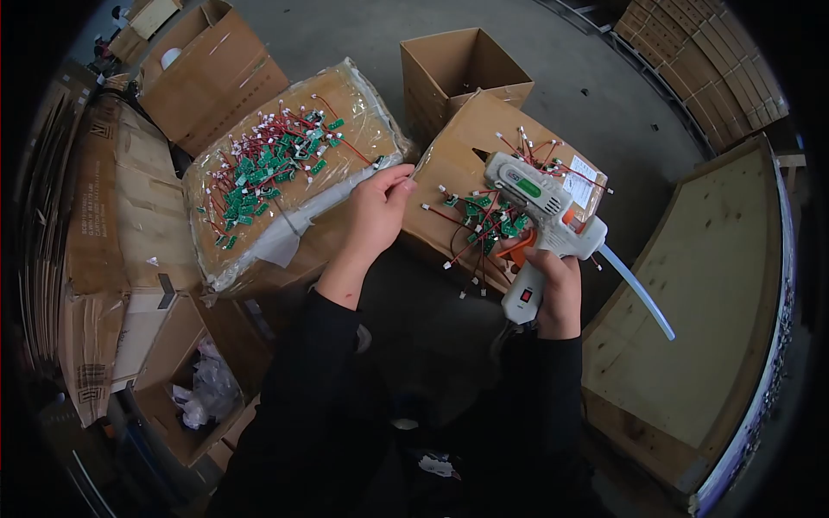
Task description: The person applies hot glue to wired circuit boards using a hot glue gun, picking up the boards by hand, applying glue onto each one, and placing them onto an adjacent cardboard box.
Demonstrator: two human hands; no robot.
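Note:
My right hand [559,289] is wrapped round the handle of a white and grey glue gun [528,188], whose dark nozzle points to the upper left. A pale glue stick [637,289] sticks out of its back. My left hand [382,205] is pinched at the right edge of the plastic-wrapped box, by the end of a red wire. What its fingertips hold is too small to make out. Green circuit boards with red wires [270,164] lie heaped on the wrapped box [332,82]. More boards [492,217] lie on the right cardboard box [458,129], partly under the glue gun.
An open cardboard box [466,69] stands behind, another [211,78] at the back left. At the lower left, an open box holds clear plastic bags [207,388]. A large wooden panel [682,319] is at the right. Flattened cardboard [95,216] stands at the left.

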